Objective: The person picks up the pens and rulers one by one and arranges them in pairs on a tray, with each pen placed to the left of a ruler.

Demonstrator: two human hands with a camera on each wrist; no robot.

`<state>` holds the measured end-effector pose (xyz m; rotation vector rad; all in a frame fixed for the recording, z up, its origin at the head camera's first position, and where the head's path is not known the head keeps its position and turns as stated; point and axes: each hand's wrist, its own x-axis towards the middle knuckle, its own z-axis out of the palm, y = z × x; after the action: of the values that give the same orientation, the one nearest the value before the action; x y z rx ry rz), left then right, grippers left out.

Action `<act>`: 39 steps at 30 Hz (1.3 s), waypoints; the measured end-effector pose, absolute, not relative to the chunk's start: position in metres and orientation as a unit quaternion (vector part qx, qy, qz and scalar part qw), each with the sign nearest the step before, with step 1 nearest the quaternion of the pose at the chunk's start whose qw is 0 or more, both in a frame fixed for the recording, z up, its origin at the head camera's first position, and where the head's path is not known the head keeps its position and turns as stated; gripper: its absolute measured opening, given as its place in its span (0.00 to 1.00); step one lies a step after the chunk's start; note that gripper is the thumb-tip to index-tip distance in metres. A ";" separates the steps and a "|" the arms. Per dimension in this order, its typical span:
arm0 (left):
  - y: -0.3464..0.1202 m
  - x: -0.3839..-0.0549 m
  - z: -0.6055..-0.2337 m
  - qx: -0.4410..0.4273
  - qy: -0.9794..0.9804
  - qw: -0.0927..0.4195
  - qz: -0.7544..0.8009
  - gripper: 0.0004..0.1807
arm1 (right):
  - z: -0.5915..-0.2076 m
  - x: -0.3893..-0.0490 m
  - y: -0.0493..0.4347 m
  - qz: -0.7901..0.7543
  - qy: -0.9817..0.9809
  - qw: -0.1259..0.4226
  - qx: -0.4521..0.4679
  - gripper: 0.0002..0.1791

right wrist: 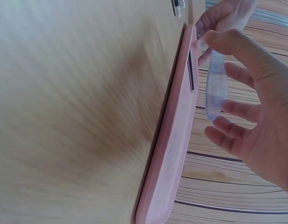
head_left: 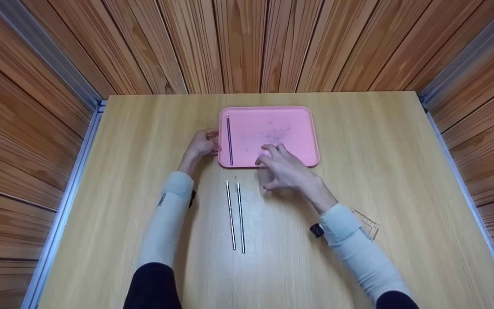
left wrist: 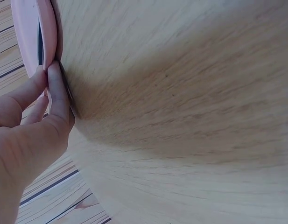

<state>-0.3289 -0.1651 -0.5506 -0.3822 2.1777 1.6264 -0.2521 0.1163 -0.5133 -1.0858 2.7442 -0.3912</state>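
A pink tray lies at the back middle of the table, with one dark pencil along its left side. My left hand pinches the tray's left rim between thumb and fingers, as the left wrist view shows. Above the tray's front edge, my right hand holds a clear half-round plastic protractor between thumb and curled fingers. Its markings are too faint to read. Two shiny patterned pencils, a left one and a right one, lie side by side in front of the tray.
A clear set square lies on the table to the right, partly hidden under the right forearm. Dark smudges mark the tray's floor. Wood-plank walls close off the table at the back and on both sides.
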 end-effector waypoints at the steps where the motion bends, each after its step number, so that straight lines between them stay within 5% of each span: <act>1: -0.165 -0.329 -0.551 -0.136 0.777 0.200 0.581 0.34 | -0.514 -0.256 0.115 -0.131 0.918 0.083 -0.366 0.35; 39: -0.165 -0.331 -0.552 -0.137 0.783 0.200 0.572 0.35 | -0.538 -0.355 0.048 -0.146 0.921 0.130 -0.338 0.33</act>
<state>-0.3311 -0.1653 -0.5522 -0.3816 2.1895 1.5999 -0.3549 0.0479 -0.5380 -0.9822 2.6743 -0.4244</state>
